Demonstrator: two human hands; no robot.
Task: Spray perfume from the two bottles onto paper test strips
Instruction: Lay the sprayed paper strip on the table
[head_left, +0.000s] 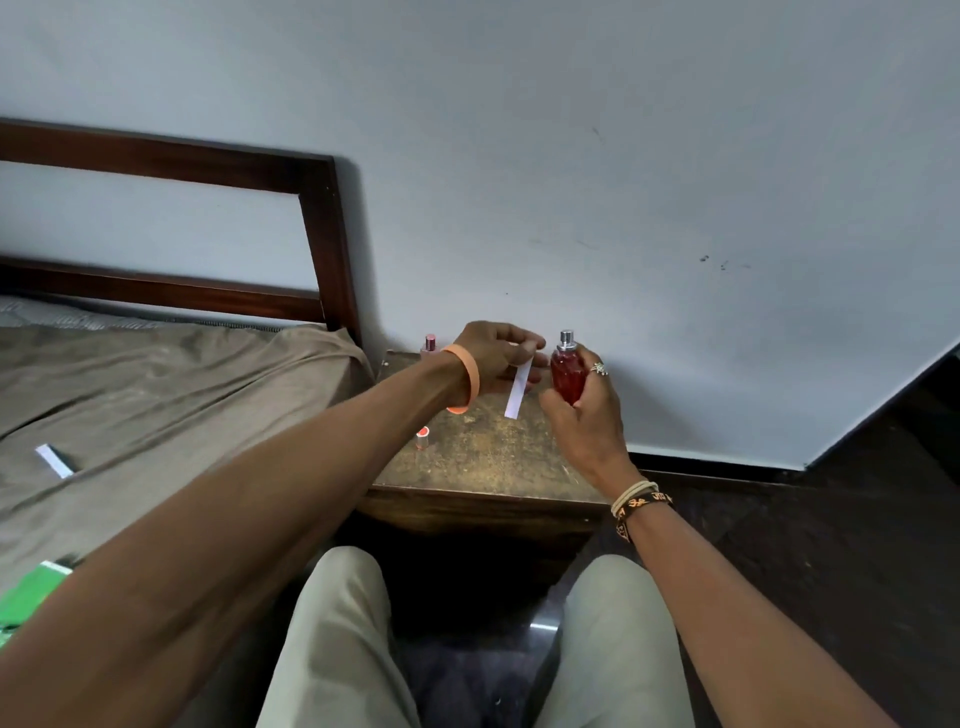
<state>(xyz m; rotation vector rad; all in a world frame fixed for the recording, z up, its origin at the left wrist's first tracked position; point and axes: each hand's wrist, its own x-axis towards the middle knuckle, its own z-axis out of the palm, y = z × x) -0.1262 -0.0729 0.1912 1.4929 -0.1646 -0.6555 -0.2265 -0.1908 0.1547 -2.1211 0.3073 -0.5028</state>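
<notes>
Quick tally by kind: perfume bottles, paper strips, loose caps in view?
Perfume bottles: 2 (red glass bottle, small pink bottle)
Paper strips: 2 (held white paper strip, spare white paper strip)
Loose caps: 1 (red-topped cap)
Total: 5

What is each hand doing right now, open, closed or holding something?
Left hand: pinches the top of a paper strip.
Right hand: grips the red perfume bottle, upright.

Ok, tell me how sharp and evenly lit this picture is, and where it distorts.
Head view: soft, dim indoor light with no hard shadows; the wide lens slants the headboard; the red bottle in the right hand and the strip in the left hand are fairly sharp; the picture's edges go soft; a small glare patch shows on the floor.
</notes>
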